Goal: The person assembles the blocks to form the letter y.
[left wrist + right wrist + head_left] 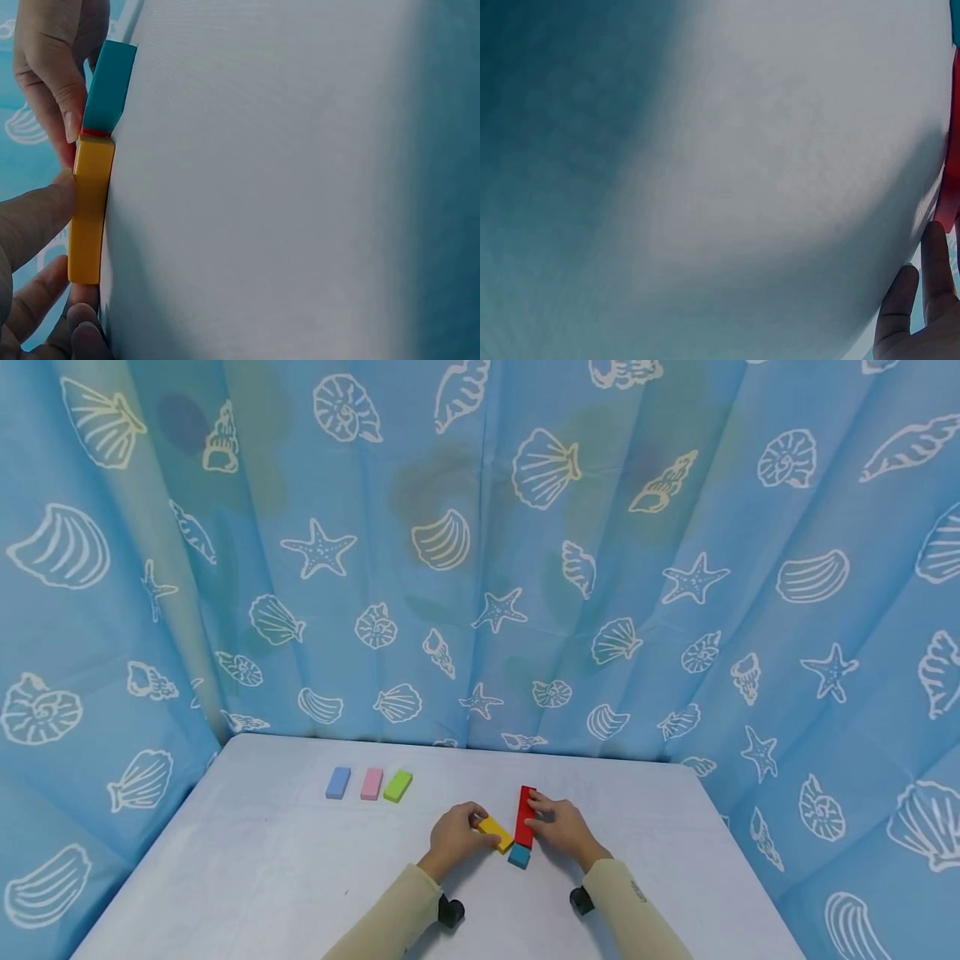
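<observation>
A long red block lies on the white table with a teal block at its near end. My left hand pinches a yellow block between thumb and fingers. The yellow block slants, its near end close to where red and teal meet. In the left wrist view, the yellow block and the teal block appear almost end to end. On the other side, my right hand holds the red block with thumb and fingers. The right wrist view catches only its fingertips and the red edge.
At the back left of the table, a light blue block, a pink block and a green block lie apart in a row. A blue shell-patterned curtain hangs behind the table and along its sides.
</observation>
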Demonstrator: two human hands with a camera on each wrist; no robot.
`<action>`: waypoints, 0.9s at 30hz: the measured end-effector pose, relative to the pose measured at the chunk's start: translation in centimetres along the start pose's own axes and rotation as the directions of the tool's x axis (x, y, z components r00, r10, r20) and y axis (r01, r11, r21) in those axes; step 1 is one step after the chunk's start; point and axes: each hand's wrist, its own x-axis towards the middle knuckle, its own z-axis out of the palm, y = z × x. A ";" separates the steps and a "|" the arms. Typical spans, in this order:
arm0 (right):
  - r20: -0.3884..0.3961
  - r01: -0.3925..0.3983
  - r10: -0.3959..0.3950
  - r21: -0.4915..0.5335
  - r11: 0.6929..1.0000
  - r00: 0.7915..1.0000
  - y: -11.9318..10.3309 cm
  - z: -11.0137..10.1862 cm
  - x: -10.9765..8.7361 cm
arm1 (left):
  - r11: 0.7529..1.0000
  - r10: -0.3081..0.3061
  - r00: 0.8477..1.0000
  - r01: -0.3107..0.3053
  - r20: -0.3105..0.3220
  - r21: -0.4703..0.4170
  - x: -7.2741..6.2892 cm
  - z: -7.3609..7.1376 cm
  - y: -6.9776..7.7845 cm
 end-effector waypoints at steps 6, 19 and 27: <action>-0.002 -0.006 0.006 -0.003 1.000 1.000 0.0 0.1 0.0 | 1.000 0.008 1.000 -0.008 -0.004 -0.004 0.0 0.0 -0.2; -0.002 -0.023 0.023 0.007 1.000 1.000 0.1 0.2 0.1 | 1.000 0.000 1.000 0.000 -0.002 -0.004 0.0 0.0 -0.2; 0.008 -0.024 0.024 0.022 0.999 1.000 0.1 0.2 0.2 | 1.000 0.003 1.000 -0.003 0.004 -0.017 0.0 -0.2 -0.2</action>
